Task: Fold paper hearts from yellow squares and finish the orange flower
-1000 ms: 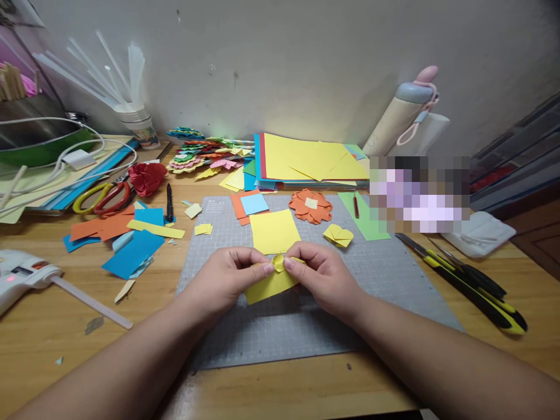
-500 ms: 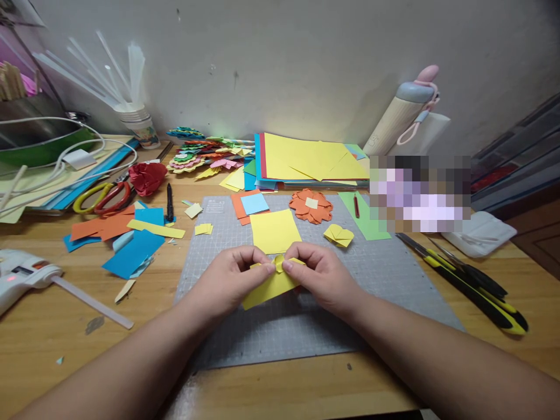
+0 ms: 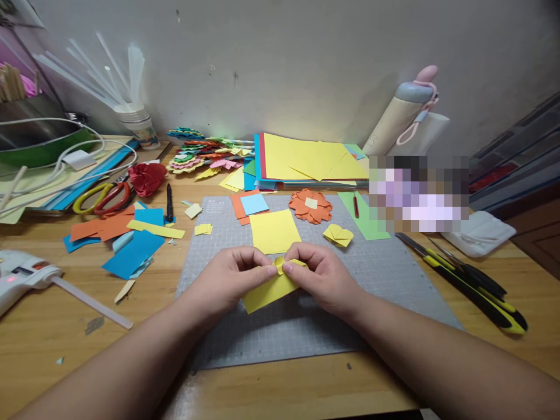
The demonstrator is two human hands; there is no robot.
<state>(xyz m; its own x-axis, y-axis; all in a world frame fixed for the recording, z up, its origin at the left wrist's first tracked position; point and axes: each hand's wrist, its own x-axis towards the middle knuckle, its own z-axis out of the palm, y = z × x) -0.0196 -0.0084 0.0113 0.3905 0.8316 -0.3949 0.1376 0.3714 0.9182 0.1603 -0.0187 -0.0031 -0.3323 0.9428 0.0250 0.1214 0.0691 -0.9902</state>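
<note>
My left hand and my right hand pinch a piece of yellow paper between thumbs and fingers, above the grey cutting mat. Its far edge curls up between the two thumbs, while the near part hangs flat toward me. Just beyond my fingers lies a yellow square sheet. An orange paper flower with a pale square at its centre rests behind my right hand. A folded yellow paper piece sits to the right of it.
Left of the mat are blue and orange paper scraps, a glue gun, scissors and a black pen. A utility knife lies at the right. Paper sheets and a bottle stand along the wall.
The near edge of the yellow paper in my hands has dipped slightly toward me. Both hands keep nearly the same place and grip.
</note>
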